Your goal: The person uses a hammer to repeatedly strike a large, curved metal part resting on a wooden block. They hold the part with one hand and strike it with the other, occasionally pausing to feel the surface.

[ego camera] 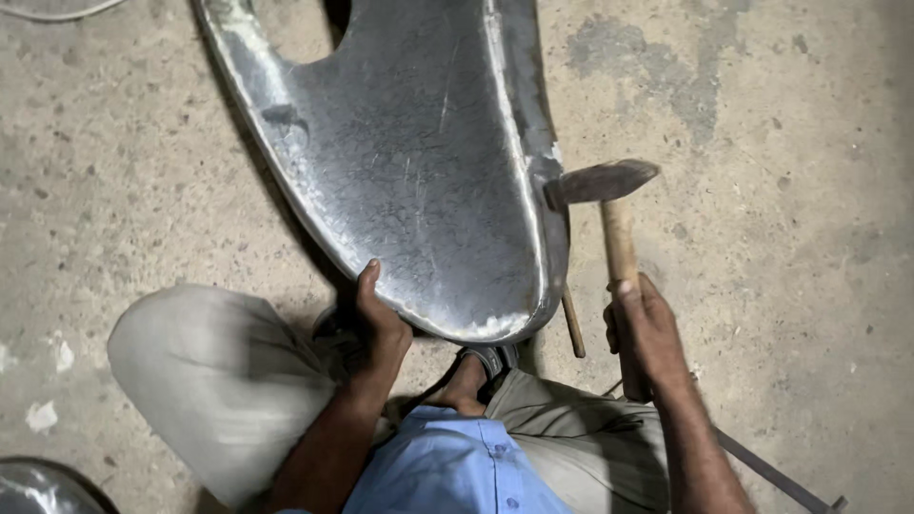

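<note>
A large curved sheet-metal panel, grey and scuffed, stands on the concrete floor in front of me. My left hand grips its lower left edge, thumb along the rim. My right hand is closed around the wooden handle of a hammer. The hammer's dark metal head touches the panel's folded right edge. I sit low with my knees bent, in grey trousers and a blue shirt.
A thin wooden stick pokes out below the panel's right edge. A metal rod lies on the floor at lower right. Another shiny metal piece shows at the bottom left corner. My sandalled foot rests under the panel.
</note>
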